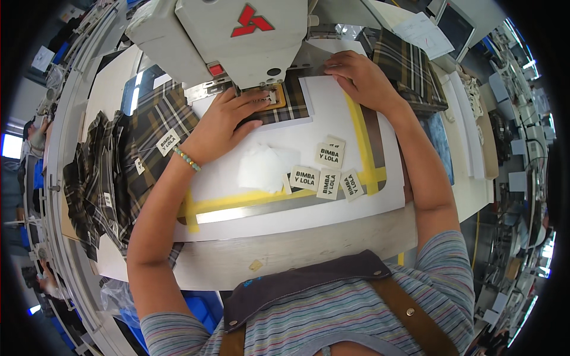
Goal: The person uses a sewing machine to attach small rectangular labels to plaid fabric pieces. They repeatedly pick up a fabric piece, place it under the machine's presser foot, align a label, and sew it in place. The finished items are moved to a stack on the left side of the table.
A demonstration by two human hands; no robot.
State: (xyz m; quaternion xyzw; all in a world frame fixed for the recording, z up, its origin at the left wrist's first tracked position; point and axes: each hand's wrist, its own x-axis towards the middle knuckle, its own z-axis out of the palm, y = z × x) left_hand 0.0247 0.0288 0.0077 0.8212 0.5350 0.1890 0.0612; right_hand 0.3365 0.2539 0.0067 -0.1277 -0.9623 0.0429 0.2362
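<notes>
The sewing machine (237,35) stands at the far side of the bench (297,246). Under its needle lies a fabric piece (291,104) (both hands rest on it, left (222,121) and right (362,77)). Nearer the person lie loose labels (329,172); a fabric stack (127,160) sits left, another pile (409,65) far right.

Bright, even overhead light; centre well exposed and sharp. White surface (332,118) reads near-overexposed, with a mild sheen on its metal strip (255,210). Soft, short shadows under both forearms. Strong fisheye bending toward the rim; black vignette in the corners. Periphery smeared and soft; blown-out window patches at far left and right.
</notes>
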